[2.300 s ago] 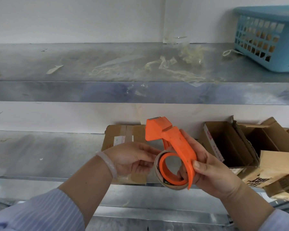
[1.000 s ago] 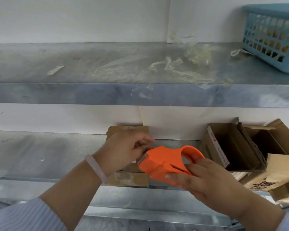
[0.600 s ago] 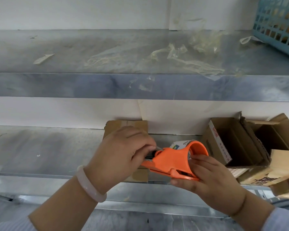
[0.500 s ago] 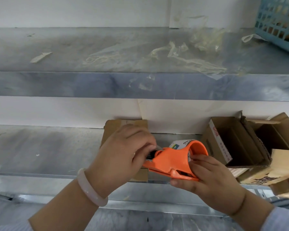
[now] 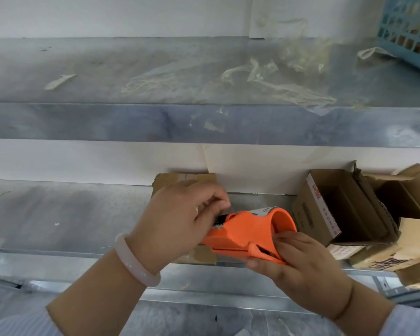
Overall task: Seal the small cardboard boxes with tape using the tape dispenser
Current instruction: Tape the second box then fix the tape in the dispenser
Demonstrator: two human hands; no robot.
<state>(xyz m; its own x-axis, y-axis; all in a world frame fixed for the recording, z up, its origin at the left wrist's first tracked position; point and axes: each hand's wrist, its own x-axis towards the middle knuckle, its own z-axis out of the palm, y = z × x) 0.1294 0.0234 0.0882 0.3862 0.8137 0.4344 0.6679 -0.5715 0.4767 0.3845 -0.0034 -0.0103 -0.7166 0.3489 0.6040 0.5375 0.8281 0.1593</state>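
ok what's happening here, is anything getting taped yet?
Not yet. A person holds the orange tape dispenser in the right hand, over the front of the lower shelf. The left hand pinches at its cutter end, apparently freeing the tape end. A closed cardboard box lies on the shelf behind the hands. The open boxes sit to the right, untouched.

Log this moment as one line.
phase: tape prep | right hand: grips orange tape dispenser | left hand: pinches at its cutter end | cardboard box: on shelf, behind hands
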